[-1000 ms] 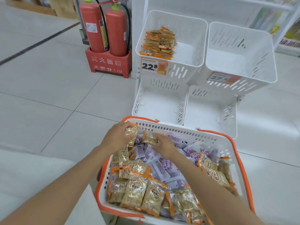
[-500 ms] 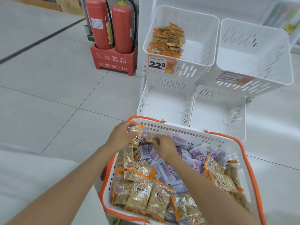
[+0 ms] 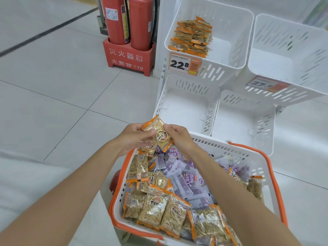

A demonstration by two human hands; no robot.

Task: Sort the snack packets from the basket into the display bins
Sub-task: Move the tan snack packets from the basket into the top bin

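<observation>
— Orange-edged gold snack packets: position relative to the hands?
— Held between both hands, above the far left corner of the basket and just short of the lower left bin. The left hand has its fingers curled round a small clutch of them. One packet sticks up past the thumb and another shows beneath the palm. The right hand pinches the edge of the middle packet between thumb and fingertips.
— Readable markings?
— The held packet bears a round printed emblem; its characters are too small to read. In the basket, the purple packets read "西梅山楂丁". More gold packets lie along its near and left sides. On the upper left bin a price tag reads "22" with a smaller "8", and inside is a stack of orange-edged packets. On the upper right bin a tag begins "27"; the last digit is unclear.
— Surroundings?
— Two red fire extinguishers stand in a red box marked "灭火器箱" and "火警 119". It sits on the tiled floor, just left of the bins.
</observation>
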